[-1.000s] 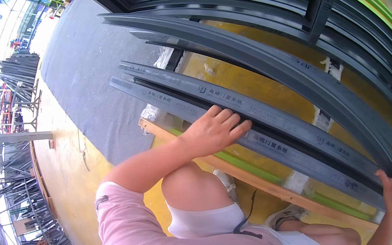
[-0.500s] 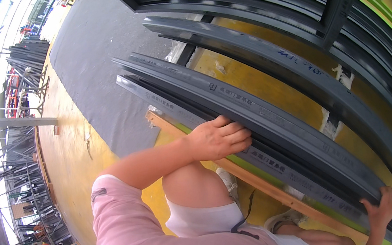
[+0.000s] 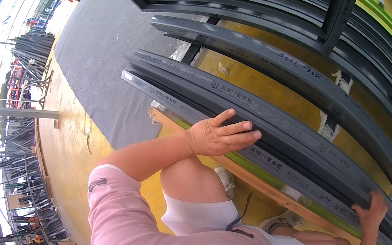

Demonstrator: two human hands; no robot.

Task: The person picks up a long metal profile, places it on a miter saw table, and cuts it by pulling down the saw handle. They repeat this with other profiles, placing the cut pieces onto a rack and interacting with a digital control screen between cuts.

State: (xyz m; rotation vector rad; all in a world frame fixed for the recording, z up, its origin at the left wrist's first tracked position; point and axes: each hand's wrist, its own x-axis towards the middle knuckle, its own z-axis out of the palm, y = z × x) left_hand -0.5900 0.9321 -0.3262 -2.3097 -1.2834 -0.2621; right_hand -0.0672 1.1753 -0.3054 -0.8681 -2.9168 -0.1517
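Long dark grey metal profiles (image 3: 282, 124) lie side by side, running from upper left to lower right. My left hand (image 3: 218, 135) rests over the nearest printed profile (image 3: 312, 190) around its middle, with fingers stretched out and apart toward the groove beside it. Toward the lower right end, my right hand (image 3: 373, 211) is wrapped over the profiles' edge, thumb on the near side. Part of its fingers is blurred or hidden behind the metal.
An orange-brown wooden strip (image 3: 267, 191) with green edging runs below the profiles. Another long profile (image 3: 293, 60) with handwriting lies farther off, before stacked dark frames (image 3: 249, 3). A grey mat (image 3: 94, 51) covers the yellow floor (image 3: 73, 166) at left. Racks of profiles (image 3: 33, 48) stand beyond.
My left hand's fingers have lifted and spread from their closed hold. My right hand has shifted slightly left along the edge. The near profiles appear slightly shifted right at their far end.
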